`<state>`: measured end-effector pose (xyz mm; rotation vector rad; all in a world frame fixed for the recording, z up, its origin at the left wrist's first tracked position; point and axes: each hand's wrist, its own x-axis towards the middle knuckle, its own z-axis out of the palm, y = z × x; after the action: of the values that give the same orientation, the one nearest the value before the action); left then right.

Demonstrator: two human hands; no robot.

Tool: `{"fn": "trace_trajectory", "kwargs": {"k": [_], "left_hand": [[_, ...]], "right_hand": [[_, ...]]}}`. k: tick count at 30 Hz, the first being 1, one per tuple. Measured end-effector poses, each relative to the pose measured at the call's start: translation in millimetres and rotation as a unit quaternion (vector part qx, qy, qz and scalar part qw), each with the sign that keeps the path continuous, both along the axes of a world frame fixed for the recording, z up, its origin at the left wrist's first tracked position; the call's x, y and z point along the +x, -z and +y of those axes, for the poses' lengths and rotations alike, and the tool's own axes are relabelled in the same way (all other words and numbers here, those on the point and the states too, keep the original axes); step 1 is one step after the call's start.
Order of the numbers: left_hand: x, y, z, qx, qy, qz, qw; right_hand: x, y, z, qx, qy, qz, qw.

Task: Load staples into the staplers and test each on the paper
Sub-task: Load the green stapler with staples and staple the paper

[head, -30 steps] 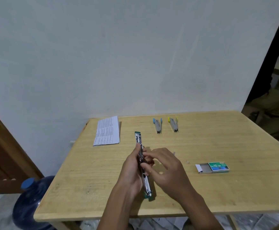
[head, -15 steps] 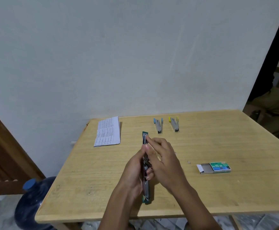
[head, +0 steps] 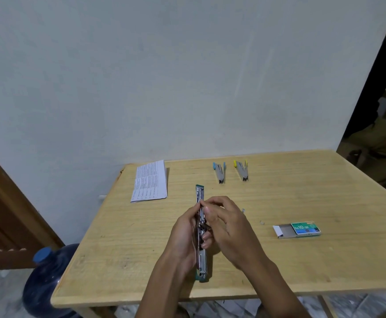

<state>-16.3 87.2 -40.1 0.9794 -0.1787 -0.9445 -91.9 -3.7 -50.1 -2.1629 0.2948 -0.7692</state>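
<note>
Your left hand [head: 185,235] grips the green stapler [head: 200,232], opened flat and lengthwise over the table [head: 279,271], fingers clamped round its middle. Your right hand [head: 228,228] pinches fingertips together at the staple channel (whether staples are between them, can't tell). Blue stapler [head: 219,172] and yellow stapler [head: 241,171] lie near the far edge, paper [head: 150,181] far left, staple box [head: 299,229] slid open at right.

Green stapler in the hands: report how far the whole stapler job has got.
Done: the staple box lies slid open on the table. In hand: the green stapler is spread open lengthwise, gripped by the left hand while the right hand pinches at its metal channel, apparently seating staples. Left: the blue stapler and yellow stapler lie apart at the back, and nothing is at the paper yet.
</note>
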Motion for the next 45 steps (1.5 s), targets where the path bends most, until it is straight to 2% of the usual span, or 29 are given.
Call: {"fn": "trace_trajectory", "kwargs": {"k": [2,4,6,8,9,10,11,12,13,14,15,16,17,18,20,21,22,23,24,25,26,27,28,29,31,34,38,40,45], "left_hand": [[1,-1,0,0.004,0.004,-0.009,1.000],[3,-4,-2,0.023,0.001,-0.028,0.999],[4,-8,-3,0.077,-0.005,-0.088,0.993],[4,-14,-4,0.162,-0.006,-0.210,0.964],[3,-17,-4,0.208,-0.003,-0.292,0.934],[2,-19,-4,0.255,0.006,-0.388,0.885],[2,-20,-4,0.301,0.026,-0.490,0.818],[3,-21,-5,0.350,0.048,-0.578,0.736],[4,-23,-6,0.397,0.057,-0.638,0.657],[5,-25,-8,0.424,0.050,-0.676,0.600],[6,-26,-10,0.431,0.031,-0.700,0.569],[7,-28,-11,0.424,0.008,-0.713,0.558],[8,-30,-11,0.408,-0.013,-0.718,0.564],[10,-30,-11,0.383,-0.025,-0.706,0.595],[15,-28,-12,0.306,-0.027,-0.616,0.726],[16,-27,-12,0.269,-0.022,-0.539,0.798],[17,-25,-12,0.237,-0.017,-0.444,0.864],[16,-22,-11,0.205,-0.009,-0.343,0.917],[16,-18,-9,0.170,0.001,-0.251,0.953],[16,-13,-7,0.136,0.012,-0.175,0.975],[17,-7,-6,0.105,0.026,-0.113,0.988],[17,-1,-6,0.077,0.040,-0.061,0.994],[17,6,-7,0.052,0.053,-0.017,0.997],[16,11,-10,0.027,0.063,0.021,0.997],[10,17,-16,-0.021,0.078,0.084,0.993],[6,19,-22,-0.072,0.095,0.149,0.982],[9,19,-25,-0.088,0.098,0.166,0.977],[9,20,-25,-0.080,0.094,0.158,0.980],[10,23,-26,-0.055,0.091,0.131,0.986]], "right_hand": [[0,-3,3,0.093,-0.009,-0.025,0.995],[3,-8,7,0.273,0.012,-0.065,0.960],[12,-8,6,0.463,0.049,-0.098,0.880],[22,-10,4,0.634,0.043,-0.112,0.764],[24,-13,5,0.690,0.038,-0.106,0.715],[26,-16,6,0.730,0.032,-0.100,0.675],[27,-20,8,0.761,0.029,-0.101,0.641],[28,-24,10,0.785,0.029,-0.111,0.609],[28,-29,13,0.802,0.037,-0.121,0.583],[28,-30,15,0.809,0.054,-0.122,0.573],[29,-28,16,0.808,0.075,-0.115,0.573],[30,-26,17,0.805,0.092,-0.103,0.577],[30,-24,18,0.805,0.100,-0.099,0.576],[31,-22,18,0.810,0.093,-0.110,0.568],[33,-20,14,0.813,0.086,-0.154,0.555],[32,-19,9,0.797,0.092,-0.175,0.570],[31,-16,2,0.762,0.107,-0.182,0.612],[28,-15,-7,0.703,0.125,-0.168,0.679],[24,-12,-17,0.614,0.146,-0.131,0.765],[19,-11,-26,0.504,0.158,-0.078,0.845],[15,-11,-35,0.395,0.162,-0.022,0.904],[12,-10,-45,0.300,0.162,0.030,0.940],[10,-9,-54,0.220,0.159,0.078,0.959],[9,-8,-62,0.153,0.153,0.127,0.968],[9,-8,-76,0.078,0.140,0.211,0.964],[9,-7,-91,0.026,0.107,0.290,0.951],[4,-11,-101,-0.015,0.061,0.331,0.942],[0,-13,-105,-0.024,0.053,0.328,0.943],[-32,-30,-125,0.001,0.093,0.244,0.965]]}}
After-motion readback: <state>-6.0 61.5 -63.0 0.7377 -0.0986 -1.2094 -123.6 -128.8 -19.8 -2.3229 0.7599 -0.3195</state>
